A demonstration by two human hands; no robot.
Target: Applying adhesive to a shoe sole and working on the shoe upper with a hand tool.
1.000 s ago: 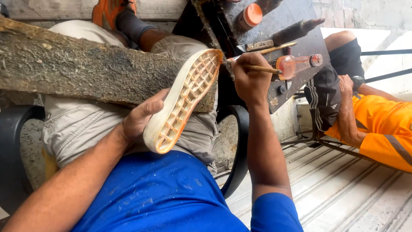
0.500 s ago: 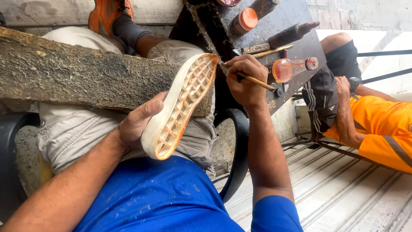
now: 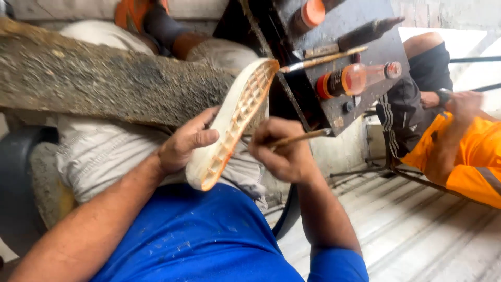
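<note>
Cream rubber fills the middle of the frame: we hold a shoe sole [image 3: 232, 125] tilted on edge, its gridded orange inner face turned to the right. Our left hand [image 3: 185, 143] grips it from the left, thumb laid along the near face and fingers wrapped behind, the forearm coming up from the lower left. Our right hand [image 3: 284, 154] sits just right of the sole, fingers pinched together around a thin brush [image 3: 300, 138] whose handle points right and slightly up; the working end is hidden by the fingers, so we cannot tell whether it touches the sole. The right forearm drops straight down to a blue sleeve at the bottom edge.

Behind the sole, a rough, grimy plank [image 3: 104, 89] crosses the upper left, resting over our lap in pale trousers [image 3: 99, 156]. At the upper right a dark metal box [image 3: 360, 99] holds a second brush [image 3: 323, 58], a clear bottle [image 3: 355, 78] lying on its side with a reddish cap, and an orange-capped container [image 3: 312, 13].

At the right edge another person in an orange shirt [image 3: 469, 156] and dark shorts sits with an arm [image 3: 449, 130] bent. Ridged grey flooring [image 3: 417, 235] covers the lower right, and the curved black rim of a seat [image 3: 15, 183] shows at the far left.
</note>
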